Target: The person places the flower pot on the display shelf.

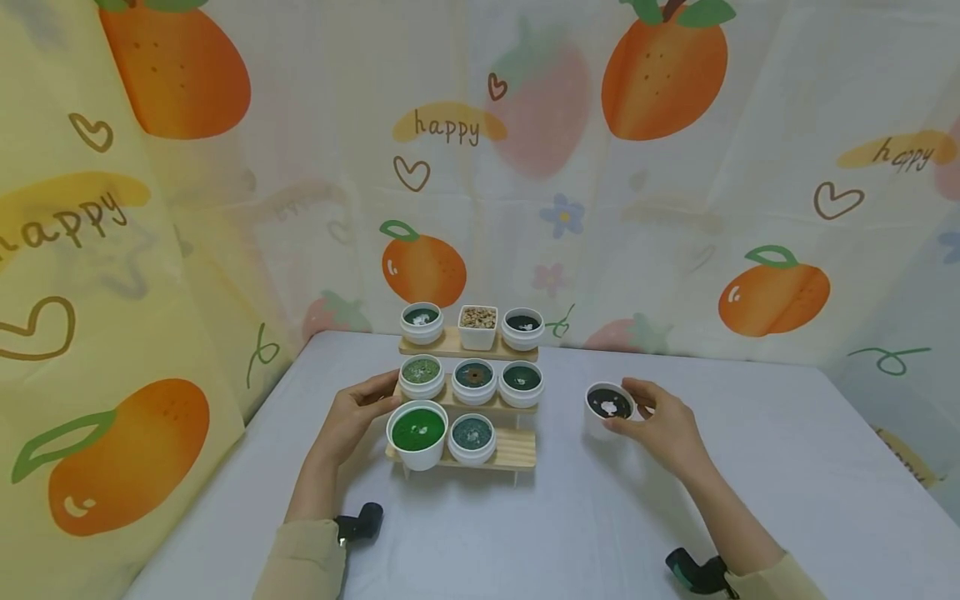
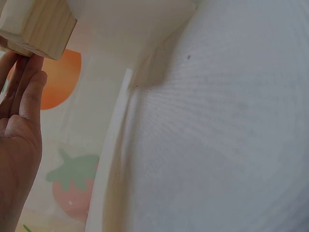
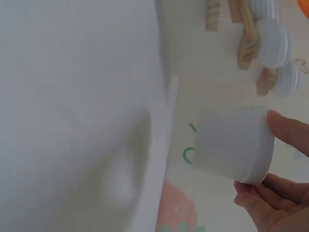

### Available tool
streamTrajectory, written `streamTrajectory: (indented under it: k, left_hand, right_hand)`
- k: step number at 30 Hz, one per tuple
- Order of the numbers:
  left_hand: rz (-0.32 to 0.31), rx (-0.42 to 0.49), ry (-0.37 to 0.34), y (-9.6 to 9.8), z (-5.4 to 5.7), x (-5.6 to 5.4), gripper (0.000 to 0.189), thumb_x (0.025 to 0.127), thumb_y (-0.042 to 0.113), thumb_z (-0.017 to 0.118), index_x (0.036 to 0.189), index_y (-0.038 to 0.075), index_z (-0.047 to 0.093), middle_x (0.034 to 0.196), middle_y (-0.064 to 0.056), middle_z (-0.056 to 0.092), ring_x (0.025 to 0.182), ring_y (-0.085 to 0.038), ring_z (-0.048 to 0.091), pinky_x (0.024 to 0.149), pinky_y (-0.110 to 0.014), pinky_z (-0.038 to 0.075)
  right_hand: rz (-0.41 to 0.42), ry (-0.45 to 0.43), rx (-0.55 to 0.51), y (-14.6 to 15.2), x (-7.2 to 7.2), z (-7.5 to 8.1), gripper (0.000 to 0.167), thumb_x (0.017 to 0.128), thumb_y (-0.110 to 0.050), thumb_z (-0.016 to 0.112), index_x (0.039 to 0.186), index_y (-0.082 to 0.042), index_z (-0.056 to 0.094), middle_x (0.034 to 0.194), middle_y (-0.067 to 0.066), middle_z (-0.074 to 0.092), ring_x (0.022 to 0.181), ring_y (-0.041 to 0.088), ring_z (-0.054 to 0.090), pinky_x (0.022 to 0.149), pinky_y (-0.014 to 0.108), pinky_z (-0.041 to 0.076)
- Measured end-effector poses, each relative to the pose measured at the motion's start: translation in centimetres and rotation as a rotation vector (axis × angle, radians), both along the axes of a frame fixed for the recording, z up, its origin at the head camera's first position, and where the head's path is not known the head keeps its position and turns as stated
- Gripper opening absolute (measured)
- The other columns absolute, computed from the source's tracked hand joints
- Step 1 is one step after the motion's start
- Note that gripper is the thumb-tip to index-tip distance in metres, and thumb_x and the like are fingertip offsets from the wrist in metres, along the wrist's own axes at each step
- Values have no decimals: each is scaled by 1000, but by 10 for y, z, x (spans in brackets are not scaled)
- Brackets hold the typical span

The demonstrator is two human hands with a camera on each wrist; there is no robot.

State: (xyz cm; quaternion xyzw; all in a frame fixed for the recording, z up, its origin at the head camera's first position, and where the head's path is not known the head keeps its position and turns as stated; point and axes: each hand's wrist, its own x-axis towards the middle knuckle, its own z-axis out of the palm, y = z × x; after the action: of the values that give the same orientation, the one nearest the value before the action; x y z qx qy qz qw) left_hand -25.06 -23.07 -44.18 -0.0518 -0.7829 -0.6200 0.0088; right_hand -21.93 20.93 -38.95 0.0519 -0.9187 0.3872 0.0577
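My right hand [image 1: 663, 425] pinches a small white cup [image 3: 231, 145] by its rim, thumb on one side and fingers on the other. The cup is raised above the table and holds something dark with a white patch on top. To its left stands a three-tier wooden rack [image 1: 516, 448] bearing several white cups. My left hand [image 1: 354, 417] is at the rack's left side, its fairly straight fingers [image 2: 30, 92] touching the wood. Close to that hand, a larger cup with bright green contents [image 1: 418, 428] sits on the lowest tier, beside a grey-green cup [image 1: 472, 434].
A square white dish of grainy bits [image 1: 478, 321] stands between two round cups on the top tier. Three round cups line the middle tier. White cloth [image 1: 592, 525] covers the table, and a fruit-printed curtain [image 1: 315, 208] hangs behind and at the left.
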Motion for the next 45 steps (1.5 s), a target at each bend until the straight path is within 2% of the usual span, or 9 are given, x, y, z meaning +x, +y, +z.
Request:
streamTrajectory:
  k: [8, 21, 27, 35, 45]
  left_hand:
    - [3, -7, 4, -1, -1, -1, 54, 89, 24, 72, 139, 9, 57, 146, -12, 55, 112, 6, 58, 95, -13, 48]
    - [-10, -1, 21, 1, 1, -1, 54, 90, 23, 71, 140, 8, 56, 147, -14, 55, 112, 7, 58, 94, -12, 48]
    - [-11, 6, 23, 1, 1, -1, 53, 90, 22, 72, 139, 7, 56, 146, -15, 54, 112, 7, 58, 94, -13, 48]
    - [-4, 2, 15, 1, 1, 0, 54, 90, 22, 72, 139, 7, 56, 146, -14, 55, 111, 7, 58, 94, -12, 48]
    - [-11, 10, 21, 0, 0, 1, 54, 90, 21, 72, 140, 6, 56, 147, -16, 53, 111, 7, 58, 94, -12, 48]
  right_hand:
    - [59, -3, -56, -12, 19, 9, 72, 78, -29, 84, 137, -3, 55, 135, 19, 62, 126, 35, 60, 104, 42, 49]
    - [128, -34, -127, -31, 34, 12, 70, 73, -25, 87, 135, -9, 57, 138, 11, 62, 127, 29, 59, 103, 33, 49]
    - [177, -22, -167, -42, 38, 9, 70, 72, -26, 88, 133, -10, 59, 136, 9, 63, 125, 26, 60, 104, 32, 50]
    - [196, -44, -214, -61, 40, 7, 68, 71, -24, 89, 132, -13, 60, 136, 6, 63, 125, 24, 60, 104, 28, 50]
    - [219, 7, -242, -81, 39, 7, 65, 70, -20, 89, 128, -9, 63, 131, 8, 66, 121, 26, 62, 103, 33, 51]
